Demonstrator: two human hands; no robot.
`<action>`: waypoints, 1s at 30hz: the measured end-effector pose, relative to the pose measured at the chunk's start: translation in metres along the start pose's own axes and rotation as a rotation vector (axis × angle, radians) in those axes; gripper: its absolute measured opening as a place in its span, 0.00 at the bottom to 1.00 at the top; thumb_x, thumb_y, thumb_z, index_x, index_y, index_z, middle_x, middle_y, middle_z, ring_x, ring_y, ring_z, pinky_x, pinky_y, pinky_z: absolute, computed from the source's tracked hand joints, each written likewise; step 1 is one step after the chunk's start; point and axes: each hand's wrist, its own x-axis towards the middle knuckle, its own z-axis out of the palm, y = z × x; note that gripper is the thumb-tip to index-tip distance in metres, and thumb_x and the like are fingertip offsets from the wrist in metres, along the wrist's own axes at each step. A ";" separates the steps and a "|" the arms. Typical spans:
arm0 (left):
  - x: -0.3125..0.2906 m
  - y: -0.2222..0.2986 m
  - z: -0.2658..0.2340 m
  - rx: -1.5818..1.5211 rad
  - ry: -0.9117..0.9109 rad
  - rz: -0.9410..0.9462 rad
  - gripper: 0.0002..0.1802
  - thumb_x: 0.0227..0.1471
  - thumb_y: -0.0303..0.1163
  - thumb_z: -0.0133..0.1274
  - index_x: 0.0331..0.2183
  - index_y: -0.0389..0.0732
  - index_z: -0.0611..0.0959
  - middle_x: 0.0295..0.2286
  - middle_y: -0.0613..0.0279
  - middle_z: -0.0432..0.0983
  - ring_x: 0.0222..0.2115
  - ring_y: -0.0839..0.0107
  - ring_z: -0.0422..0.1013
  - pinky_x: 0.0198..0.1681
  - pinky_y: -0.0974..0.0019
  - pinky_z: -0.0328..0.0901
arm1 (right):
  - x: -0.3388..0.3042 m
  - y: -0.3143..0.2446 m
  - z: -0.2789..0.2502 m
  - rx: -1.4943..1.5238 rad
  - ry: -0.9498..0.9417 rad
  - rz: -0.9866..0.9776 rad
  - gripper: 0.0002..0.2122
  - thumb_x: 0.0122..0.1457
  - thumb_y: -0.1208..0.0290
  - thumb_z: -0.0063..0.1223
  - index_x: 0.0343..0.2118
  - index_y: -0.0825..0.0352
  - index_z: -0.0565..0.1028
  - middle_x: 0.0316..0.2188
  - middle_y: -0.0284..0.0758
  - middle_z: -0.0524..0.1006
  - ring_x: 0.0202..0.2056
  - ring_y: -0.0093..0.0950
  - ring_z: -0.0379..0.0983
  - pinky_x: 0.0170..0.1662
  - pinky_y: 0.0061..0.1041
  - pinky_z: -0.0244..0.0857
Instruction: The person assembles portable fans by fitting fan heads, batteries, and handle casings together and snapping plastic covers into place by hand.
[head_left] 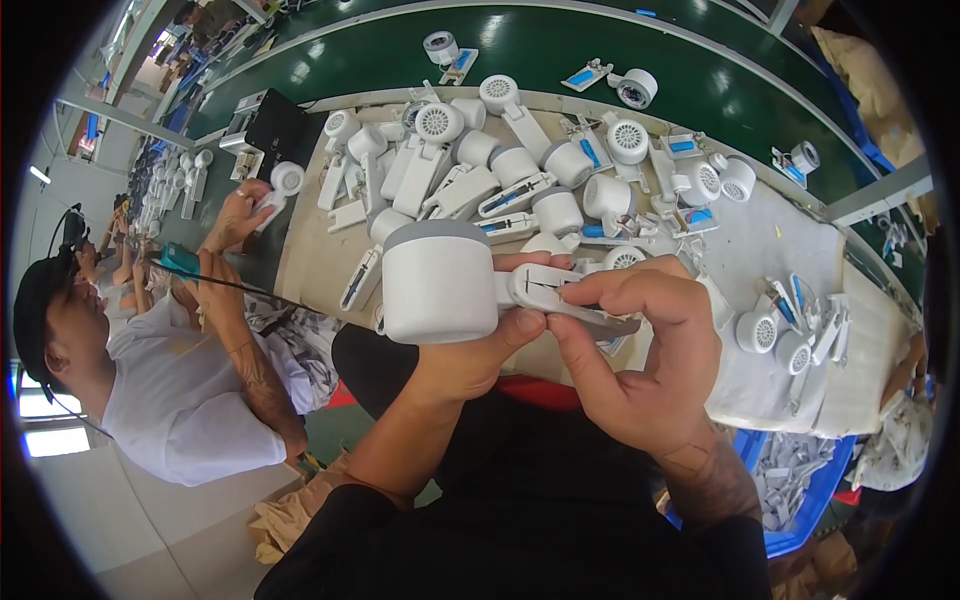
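Close in front of me is a white handheld fan (pixel 440 290) with a round, grey-rimmed head turned to the left. Its short handle, with a thin dark slot, points right. My left hand (pixel 462 368) is closed round the neck and handle from below, the thumb along the near side. At the handle's right part, my right hand (pixel 660 345) pinches with thumb and forefinger. Whether a small part is between those fingertips, I cannot tell. Behind the fan lies a pile of similar white fans (pixel 515 165), some with open handles showing blue cells.
A green conveyor belt (pixel 560 40) runs along the far side, carrying a few fan parts. More fans (pixel 795 352) lie right on the pale tabletop (pixel 740 400). Below is a blue bin (pixel 845 470) of pale parts. At left, a co-worker (pixel 190 380) handles a fan near a black box (pixel 265 135).
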 end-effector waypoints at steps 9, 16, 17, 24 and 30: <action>-0.004 0.003 -0.003 0.129 -0.030 -0.007 0.25 0.54 0.26 0.62 0.53 0.34 0.74 0.51 0.50 0.74 0.52 0.63 0.71 0.57 0.59 0.66 | -0.006 -0.003 0.003 0.085 0.011 0.094 0.21 0.46 0.84 0.69 0.38 0.66 0.66 0.33 0.35 0.81 0.31 0.27 0.75 0.32 0.21 0.69; -0.004 0.003 -0.003 0.123 -0.037 -0.023 0.25 0.55 0.25 0.61 0.54 0.35 0.74 0.51 0.54 0.74 0.51 0.66 0.71 0.55 0.62 0.67 | -0.010 -0.001 0.005 0.130 0.030 0.142 0.20 0.46 0.84 0.68 0.35 0.65 0.65 0.33 0.35 0.81 0.30 0.26 0.75 0.32 0.21 0.69; -0.005 0.003 -0.003 0.124 -0.036 -0.025 0.25 0.55 0.25 0.61 0.54 0.35 0.74 0.51 0.54 0.74 0.51 0.66 0.71 0.55 0.62 0.67 | -0.006 0.000 0.001 0.086 -0.034 0.125 0.20 0.46 0.84 0.68 0.34 0.65 0.65 0.32 0.34 0.80 0.30 0.27 0.75 0.31 0.22 0.69; -0.008 0.003 -0.003 0.239 0.048 -0.069 0.22 0.56 0.24 0.60 0.52 0.35 0.75 0.49 0.55 0.75 0.48 0.69 0.72 0.51 0.64 0.69 | 0.009 0.007 -0.009 0.003 -0.222 0.082 0.16 0.47 0.82 0.66 0.35 0.65 0.68 0.29 0.32 0.75 0.28 0.30 0.72 0.29 0.25 0.68; -0.003 0.005 -0.002 0.166 0.234 0.059 0.19 0.56 0.25 0.60 0.48 0.31 0.77 0.41 0.52 0.80 0.42 0.67 0.76 0.49 0.62 0.71 | 0.007 0.005 -0.018 -0.107 -0.210 0.207 0.18 0.45 0.67 0.73 0.36 0.66 0.76 0.29 0.34 0.77 0.27 0.30 0.73 0.30 0.25 0.68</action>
